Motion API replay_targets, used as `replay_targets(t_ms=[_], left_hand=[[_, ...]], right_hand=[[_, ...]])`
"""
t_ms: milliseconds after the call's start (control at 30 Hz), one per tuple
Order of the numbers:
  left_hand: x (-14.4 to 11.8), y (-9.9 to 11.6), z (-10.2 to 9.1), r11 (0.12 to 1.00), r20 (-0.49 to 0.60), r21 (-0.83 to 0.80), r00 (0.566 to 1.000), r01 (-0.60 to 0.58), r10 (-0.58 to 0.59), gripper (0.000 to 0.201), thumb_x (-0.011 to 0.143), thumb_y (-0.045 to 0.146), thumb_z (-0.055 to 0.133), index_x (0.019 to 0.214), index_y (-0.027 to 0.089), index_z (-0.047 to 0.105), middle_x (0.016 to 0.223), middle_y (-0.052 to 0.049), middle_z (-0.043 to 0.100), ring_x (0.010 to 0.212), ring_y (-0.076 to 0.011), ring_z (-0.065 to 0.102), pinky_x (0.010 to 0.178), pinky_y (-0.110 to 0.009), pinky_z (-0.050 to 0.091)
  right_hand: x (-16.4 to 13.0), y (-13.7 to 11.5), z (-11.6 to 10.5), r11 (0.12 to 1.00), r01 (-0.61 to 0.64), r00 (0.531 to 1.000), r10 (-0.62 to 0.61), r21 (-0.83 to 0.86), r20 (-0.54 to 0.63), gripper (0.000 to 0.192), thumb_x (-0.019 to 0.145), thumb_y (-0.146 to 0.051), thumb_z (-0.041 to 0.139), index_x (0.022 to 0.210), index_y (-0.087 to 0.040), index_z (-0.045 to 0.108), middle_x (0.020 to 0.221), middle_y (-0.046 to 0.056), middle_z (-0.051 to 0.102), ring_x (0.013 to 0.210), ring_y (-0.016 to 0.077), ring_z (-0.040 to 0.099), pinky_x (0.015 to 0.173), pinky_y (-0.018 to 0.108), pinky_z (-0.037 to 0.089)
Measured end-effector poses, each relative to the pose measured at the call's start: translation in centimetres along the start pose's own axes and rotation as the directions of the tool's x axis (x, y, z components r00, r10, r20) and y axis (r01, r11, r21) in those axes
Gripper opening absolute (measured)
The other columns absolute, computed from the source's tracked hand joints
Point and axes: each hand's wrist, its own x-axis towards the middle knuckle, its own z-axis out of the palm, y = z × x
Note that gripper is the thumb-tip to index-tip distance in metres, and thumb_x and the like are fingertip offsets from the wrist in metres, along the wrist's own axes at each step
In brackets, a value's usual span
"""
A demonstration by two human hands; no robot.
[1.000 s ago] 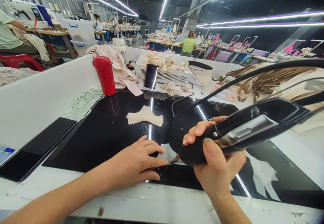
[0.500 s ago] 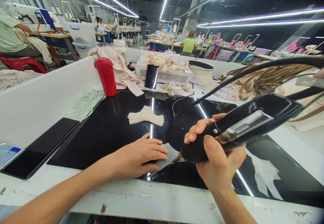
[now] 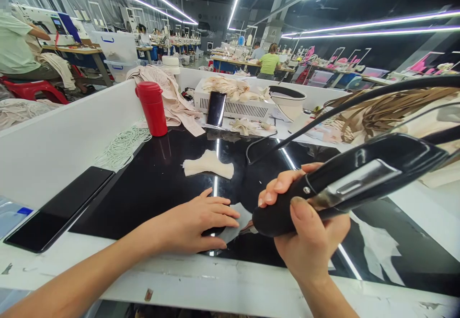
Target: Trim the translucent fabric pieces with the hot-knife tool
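My left hand (image 3: 201, 224) lies with its fingers stretched over a small pale grey piece of thin material (image 3: 235, 212) on the glossy black work surface (image 3: 158, 198). My right hand (image 3: 309, 231) is wrapped round a thick black corded hand tool (image 3: 345, 179) with a silver lever-like plate on its side. Its narrow metal tip (image 3: 247, 228) points left and meets the grey piece's right edge, close to my left fingertips. Beyond my left hand rests a cream fabric piece (image 3: 208, 164), perhaps a stack. To the right lie white translucent scraps (image 3: 379, 248).
A dark phone-like slab (image 3: 61, 210), pale green cords (image 3: 120, 147) and a red cup (image 3: 153, 109) line the left side. At the back stand a vented white box (image 3: 247, 109) and an upright phone (image 3: 216, 108). The tool's black cable (image 3: 334, 109) arches over the right side.
The tool and my right hand have shifted slightly left and tilted lower. My left thumb has spread away from the fingers; the left hand otherwise stays in place.
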Motion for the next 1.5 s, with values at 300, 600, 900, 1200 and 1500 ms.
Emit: replay_targets(t_ms=[300,600,900,1200,1500], left_hand=[[0.1,0.0,-0.2,0.999,0.014,-0.035,1.000,0.004,-0.003,0.050,0.092,0.025,0.077,0.139,0.033,0.061,0.148,-0.003,0.060,0.148,-0.0326,0.042,0.124,-0.068,0.006],[0.0,-0.2,-0.2,0.999,0.012,-0.024,1.000,-0.024,0.024,0.050,0.090,0.029,0.079,0.137,0.034,0.063,0.147,-0.003,0.060,0.149,-0.0315,0.040,0.125,-0.066,0.006],[0.1,-0.6,0.1,0.998,0.002,-0.026,0.998,-0.059,0.059,0.052,0.090,0.033,0.079,0.139,0.034,0.061,0.147,-0.003,0.060,0.150,-0.0319,0.039,0.125,-0.068,0.010],[0.1,-0.8,0.0,0.997,0.025,-0.034,0.998,-0.065,0.066,0.058,0.093,0.034,0.076,0.146,0.040,0.053,0.157,-0.004,0.050,0.151,-0.0338,0.036,0.122,-0.073,0.005],[-0.1,0.0,-0.1,0.997,-0.078,0.005,0.994,-0.074,0.074,0.041,0.086,0.040,0.083,0.123,0.029,0.072,0.132,-0.006,0.068,0.139,-0.0306,0.050,0.126,-0.061,0.014]], right_hand=[[-0.4,0.4,-0.2,0.999,-0.009,0.999,0.010,-0.039,0.032,0.031,0.090,-0.024,0.075,0.116,-0.026,0.057,0.086,-0.002,0.063,0.066,0.0145,0.063,0.063,0.033,0.057],[-1.2,0.3,0.6,0.999,-0.012,0.997,0.008,0.052,0.076,0.035,0.090,-0.031,0.078,0.119,-0.026,0.059,0.087,-0.002,0.064,0.069,0.0137,0.061,0.064,0.031,0.056],[-1.6,0.2,0.8,0.998,-0.044,0.996,0.039,0.054,0.084,0.032,0.092,-0.029,0.077,0.118,-0.027,0.059,0.086,-0.002,0.063,0.070,0.0141,0.062,0.062,0.031,0.056],[-2.1,0.6,1.7,0.997,-0.039,0.994,0.032,0.061,0.108,0.032,0.093,-0.028,0.074,0.120,-0.027,0.057,0.088,-0.002,0.063,0.069,0.0125,0.063,0.066,0.030,0.057],[-0.1,-0.8,-0.4,0.999,0.038,0.998,-0.039,-0.006,-0.056,0.032,0.086,-0.025,0.079,0.113,-0.025,0.061,0.083,-0.003,0.065,0.064,0.0135,0.062,0.059,0.029,0.056]])
